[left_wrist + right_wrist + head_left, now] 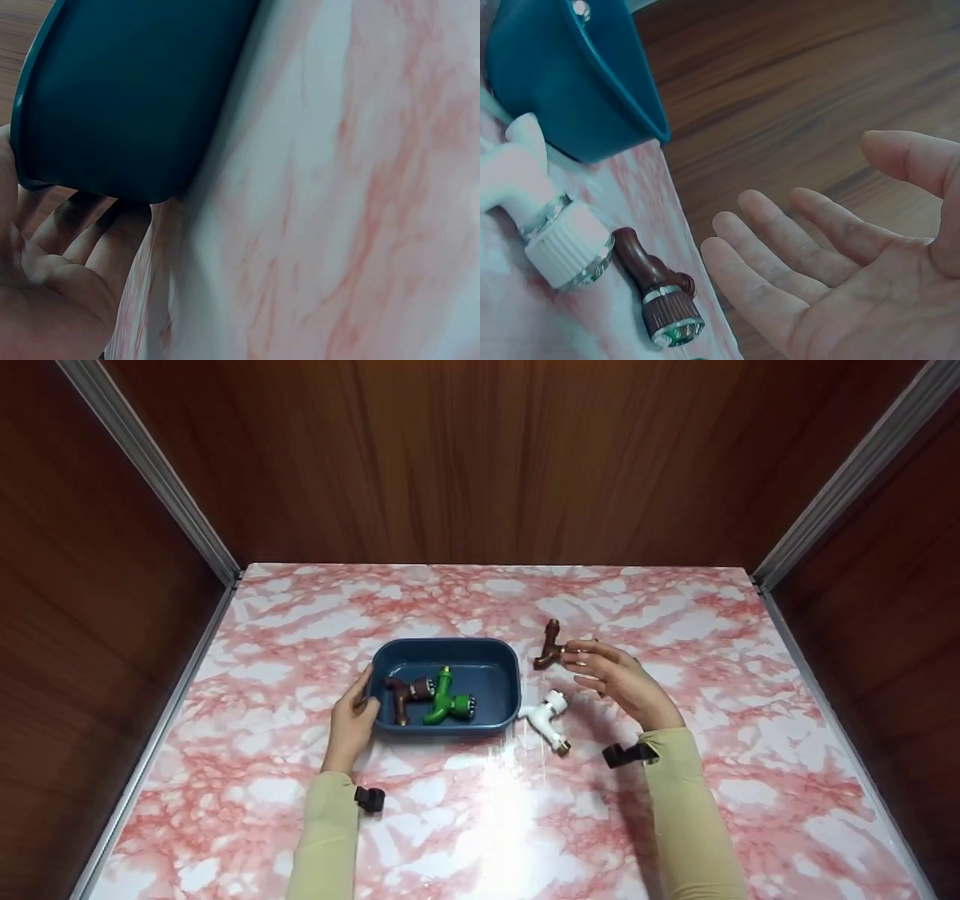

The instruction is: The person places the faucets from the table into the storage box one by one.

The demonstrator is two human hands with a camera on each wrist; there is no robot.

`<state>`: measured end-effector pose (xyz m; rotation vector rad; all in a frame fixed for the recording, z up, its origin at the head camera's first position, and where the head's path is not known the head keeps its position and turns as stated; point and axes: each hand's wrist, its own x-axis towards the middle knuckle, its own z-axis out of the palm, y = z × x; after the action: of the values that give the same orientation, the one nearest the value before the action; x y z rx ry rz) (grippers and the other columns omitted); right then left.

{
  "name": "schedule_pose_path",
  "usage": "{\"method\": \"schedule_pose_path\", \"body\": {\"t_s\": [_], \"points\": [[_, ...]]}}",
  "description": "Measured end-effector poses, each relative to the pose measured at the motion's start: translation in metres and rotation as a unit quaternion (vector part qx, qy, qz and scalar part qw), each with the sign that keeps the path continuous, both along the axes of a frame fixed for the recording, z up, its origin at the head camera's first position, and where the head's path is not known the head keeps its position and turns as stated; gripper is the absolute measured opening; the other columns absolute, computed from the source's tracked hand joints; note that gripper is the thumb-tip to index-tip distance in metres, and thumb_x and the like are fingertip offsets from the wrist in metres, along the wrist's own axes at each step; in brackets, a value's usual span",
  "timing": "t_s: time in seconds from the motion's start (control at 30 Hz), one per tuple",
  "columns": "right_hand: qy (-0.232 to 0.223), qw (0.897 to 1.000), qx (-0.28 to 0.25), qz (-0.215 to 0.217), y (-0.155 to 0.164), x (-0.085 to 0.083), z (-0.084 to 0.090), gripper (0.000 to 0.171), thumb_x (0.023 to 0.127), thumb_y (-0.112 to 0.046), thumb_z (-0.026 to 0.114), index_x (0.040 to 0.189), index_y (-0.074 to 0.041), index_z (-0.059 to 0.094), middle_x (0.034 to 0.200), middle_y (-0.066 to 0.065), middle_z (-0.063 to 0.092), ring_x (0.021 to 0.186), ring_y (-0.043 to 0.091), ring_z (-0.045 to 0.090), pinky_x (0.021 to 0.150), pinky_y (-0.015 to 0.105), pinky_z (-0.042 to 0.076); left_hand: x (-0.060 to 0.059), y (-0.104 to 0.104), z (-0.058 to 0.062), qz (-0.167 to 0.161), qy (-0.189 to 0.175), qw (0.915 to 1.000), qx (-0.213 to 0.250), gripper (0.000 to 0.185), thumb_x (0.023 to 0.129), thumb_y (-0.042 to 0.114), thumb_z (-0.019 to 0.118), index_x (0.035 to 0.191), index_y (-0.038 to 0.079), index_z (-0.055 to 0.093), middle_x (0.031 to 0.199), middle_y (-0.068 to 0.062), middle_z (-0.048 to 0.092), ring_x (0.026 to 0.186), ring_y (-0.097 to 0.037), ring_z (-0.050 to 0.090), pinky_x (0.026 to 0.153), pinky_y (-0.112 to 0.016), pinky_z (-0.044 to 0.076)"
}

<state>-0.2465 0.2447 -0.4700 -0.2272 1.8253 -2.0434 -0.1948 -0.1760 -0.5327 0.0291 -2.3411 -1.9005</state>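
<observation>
A blue plastic tub (480,729) stands on the table, holding a dark brown tap (401,701) and a green tap (444,701). At its left end my left hand (352,727) grips the wall. In the left wrist view the fingers (112,247) lie against the tub's outside, with the thumb by the rim. My right hand (622,686) hovers with spread fingers, holding nothing. Below its fingertips lies a brown tap (551,645), its handle partly hidden in the head view. A white tap (546,721) with a brass end lies between the tub and that hand.
Dark wood panels (480,465) enclose the back and both sides of the pink-and-white marbled table (480,600). Metal strips (161,472) run along the corners. Small dark wrist cameras (369,799) sit on both sleeves.
</observation>
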Motion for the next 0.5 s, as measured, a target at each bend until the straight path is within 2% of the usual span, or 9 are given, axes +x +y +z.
{"method": "schedule_pose_path", "body": {"t_s": [0.2, 0.5], "points": [[-0.008, 1.000, -0.001, 0.001, 0.008, -0.001, -0.006, 0.049, 0.103, -0.016, 0.043, 0.146, 0.004, 0.032, 0.141, 0.023, 0.043, 0.131, 0.036, 0.039, 0.110, 0.051, 0.026, 0.001, 0.001, 0.000, -0.005, -0.005, 1.0000, 0.003, 0.054, 0.095, -0.002, 0.046, 0.147, 0.011, 0.040, 0.152, -0.010, 0.031, 0.139, -0.026, 0.027, 0.108, -0.040, 0.033], [-0.013, 1.000, -0.005, -0.003, 0.018, -0.004, -0.020, 0.053, 0.102, -0.015, 0.045, 0.148, 0.005, 0.027, 0.145, 0.029, 0.034, 0.130, 0.036, 0.040, 0.111, 0.053, 0.022, 0.001, 0.000, 0.000, -0.001, -0.014, 0.9999, 0.004, 0.055, 0.095, -0.001, 0.046, 0.147, 0.013, 0.039, 0.153, -0.010, 0.030, 0.139, -0.025, 0.028, 0.108, -0.040, 0.033]]}}
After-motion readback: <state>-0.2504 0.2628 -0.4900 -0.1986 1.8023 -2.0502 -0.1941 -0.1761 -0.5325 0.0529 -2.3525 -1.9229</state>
